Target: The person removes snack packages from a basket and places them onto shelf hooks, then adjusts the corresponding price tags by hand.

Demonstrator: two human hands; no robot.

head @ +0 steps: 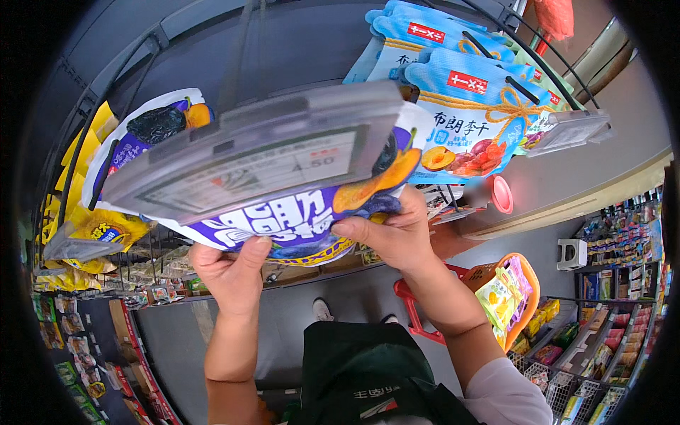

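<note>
Both hands grip the lower edge of a purple and white snack pouch (297, 223) with prunes pictured on it. My left hand (234, 271) pinches its lower left part, thumb on the front; my right hand (398, 228) pinches the right side the same way. A clear plastic price-tag holder (255, 159) hangs in front of the pouch and hides its upper middle. Behind the holder at the left shows a similar purple pouch (154, 127) by a black hook. Light-blue dried-fruit pouches (467, 117) hang on black hooks to the right.
Yellow snack bags (106, 228) hang at the left. An orange basket (531, 297) with green and purple packets stands at the lower right beside a red stool (414, 308). Stocked shelves (600, 340) and a white stool (572, 254) are farther right. Low shelves (133, 350) stand lower left.
</note>
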